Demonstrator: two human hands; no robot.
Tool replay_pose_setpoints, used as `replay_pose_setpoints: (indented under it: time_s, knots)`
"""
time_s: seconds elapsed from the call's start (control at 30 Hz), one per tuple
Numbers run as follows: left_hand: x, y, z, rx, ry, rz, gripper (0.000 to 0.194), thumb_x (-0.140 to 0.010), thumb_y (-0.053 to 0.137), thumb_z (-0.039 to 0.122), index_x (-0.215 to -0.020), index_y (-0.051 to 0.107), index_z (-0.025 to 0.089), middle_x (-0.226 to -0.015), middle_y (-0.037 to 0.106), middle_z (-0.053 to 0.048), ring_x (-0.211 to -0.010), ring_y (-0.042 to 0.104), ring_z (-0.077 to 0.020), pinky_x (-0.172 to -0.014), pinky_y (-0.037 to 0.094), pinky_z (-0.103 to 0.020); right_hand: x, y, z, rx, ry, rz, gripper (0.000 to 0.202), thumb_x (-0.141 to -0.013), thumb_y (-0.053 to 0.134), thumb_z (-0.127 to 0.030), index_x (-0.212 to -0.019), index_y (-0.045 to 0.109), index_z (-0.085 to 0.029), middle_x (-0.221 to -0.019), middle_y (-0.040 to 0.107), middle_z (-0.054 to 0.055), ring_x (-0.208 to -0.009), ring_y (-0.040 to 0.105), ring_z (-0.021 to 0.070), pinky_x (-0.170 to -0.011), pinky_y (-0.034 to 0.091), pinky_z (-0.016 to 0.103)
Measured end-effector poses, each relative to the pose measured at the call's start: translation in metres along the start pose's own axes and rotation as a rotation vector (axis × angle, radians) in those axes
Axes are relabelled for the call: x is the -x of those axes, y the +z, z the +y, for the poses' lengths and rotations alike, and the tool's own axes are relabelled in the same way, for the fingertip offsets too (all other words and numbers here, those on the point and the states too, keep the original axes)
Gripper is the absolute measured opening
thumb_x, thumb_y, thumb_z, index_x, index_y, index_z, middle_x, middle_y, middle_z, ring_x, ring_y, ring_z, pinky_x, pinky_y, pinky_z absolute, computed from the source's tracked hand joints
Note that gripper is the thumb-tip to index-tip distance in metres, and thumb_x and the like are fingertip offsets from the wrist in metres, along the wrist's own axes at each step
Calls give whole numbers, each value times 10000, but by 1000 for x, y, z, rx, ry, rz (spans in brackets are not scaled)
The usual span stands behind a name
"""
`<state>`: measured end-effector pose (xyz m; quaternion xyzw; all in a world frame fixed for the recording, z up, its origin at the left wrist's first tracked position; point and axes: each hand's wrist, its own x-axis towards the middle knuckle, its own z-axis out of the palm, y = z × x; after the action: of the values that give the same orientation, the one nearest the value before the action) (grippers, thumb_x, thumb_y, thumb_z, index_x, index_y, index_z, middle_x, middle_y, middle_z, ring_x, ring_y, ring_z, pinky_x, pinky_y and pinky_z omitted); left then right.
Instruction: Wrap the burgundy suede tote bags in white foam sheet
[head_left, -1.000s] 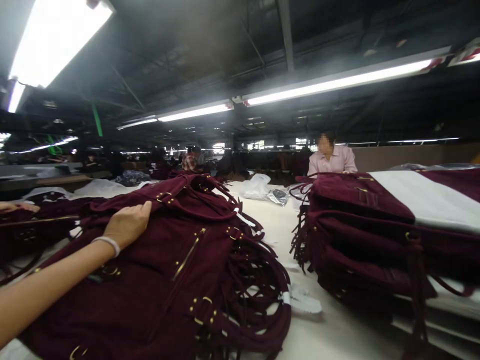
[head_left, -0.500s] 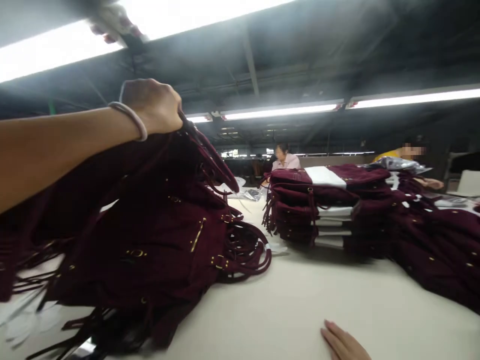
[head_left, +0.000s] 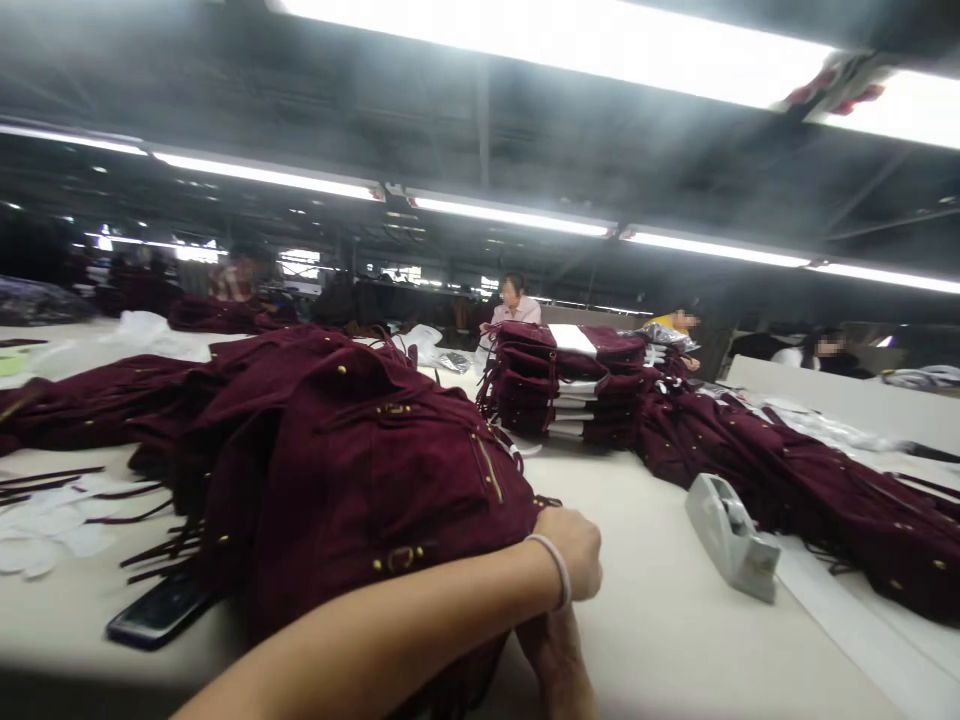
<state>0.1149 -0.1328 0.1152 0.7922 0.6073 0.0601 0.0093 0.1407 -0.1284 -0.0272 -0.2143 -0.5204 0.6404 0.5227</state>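
Observation:
A maroon backpack point(head_left: 442, 470) with gold zips and buckles lies in front of me on the table. My left hand point(head_left: 574, 548), with a pale band at the wrist, is closed on its right edge near the straps; the fingertips are turned out of sight. Just below, my right hand point(head_left: 555, 650) reaches up from the bottom edge, its fingers hidden behind the left hand and the bag. More maroon bags point(head_left: 217, 395) lie heaped to the left and behind.
Maroon bags with white bands form a stack point(head_left: 570, 375) beyond. A grey tape dispenser point(head_left: 731, 540) stands to the right, beside a row of maroon bags point(head_left: 817, 470). A phone point(head_left: 161, 608) and white tags point(head_left: 52, 525) lie left. Other people sit further back.
My left hand has come down and to the right from its raised hold on the bag. The backpack is lowered onto the table. My right hand has moved in beside it. The view has turned right.

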Motion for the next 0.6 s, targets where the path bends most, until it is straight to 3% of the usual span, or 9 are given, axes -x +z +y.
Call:
replay_pose_setpoints:
  time_s: [0.1,0.17,0.2,0.23,0.33,0.4,0.5,0.53,0.6]
  knots:
    - [22,28,-29,68,55,9,428,-770,677,440,-1103,686,171,-1039,724,-134,-926,699,-257,-786,572,-331,17,-16,6,-53,64,73,666,-809,496,-716,-1313,590,-292,-1194,683,57,-1224,552,337,-980,488,510]
    - [49,26,-69,87,67,95,450,-857,586,451,-1227,622,198,-1286,625,-115,-1180,591,-239,-987,493,-332,28,-28,6,-145,127,132,706,-842,434,-724,-1326,579,-232,-1225,668,88,-1201,573,329,-986,483,523]
    - [66,23,-93,80,45,153,464,-897,535,418,-1284,579,167,-1416,513,-141,-1316,470,-263,-1090,406,-383,33,-33,5,-204,166,162,712,-849,438,-718,-1329,573,-210,-1245,657,99,-1194,581,322,-987,484,521]
    - [84,19,-119,55,4,240,454,-921,496,378,-1310,552,151,-1489,417,-157,-1393,360,-287,-1154,311,-446,38,-37,4,-256,199,193,700,-848,474,-699,-1332,567,-202,-1264,646,103,-1192,584,313,-990,484,515]
    - [136,15,-191,-207,-190,760,388,-938,446,371,-1218,592,144,-1463,421,-177,-1390,337,-343,-1157,253,-552,50,-37,5,-294,194,299,659,-811,662,-551,-1374,515,-243,-1318,618,65,-1223,567,277,-1028,469,473]
    - [162,19,-225,-295,-290,846,392,-940,418,370,-1235,566,160,-1501,357,-171,-1376,343,-386,-1129,269,-604,54,-29,7,-252,129,352,733,-760,764,-422,-1410,465,-260,-1339,603,47,-1240,555,257,-1072,436,445]
    - [180,23,-248,-272,-448,823,461,-898,442,446,-1284,551,220,-1560,188,-143,-1337,322,-518,-1006,373,-678,49,-15,4,-185,63,368,788,-693,828,-317,-1394,486,-205,-1284,640,75,-1185,594,261,-1086,422,442]
    - [182,22,-249,-210,-506,815,504,-876,451,471,-1316,529,237,-1539,206,-153,-1303,350,-545,-956,409,-687,44,-14,-1,-169,52,366,765,-677,838,-309,-1362,522,-181,-1245,663,87,-1145,618,268,-1067,440,448]
    - [182,15,-244,48,-633,823,619,-821,490,494,-1392,438,260,-1403,387,-176,-1193,484,-524,-880,470,-667,28,-22,-22,-131,19,378,700,-651,850,-317,-1279,592,-148,-1168,699,100,-1060,659,279,-1009,490,455]
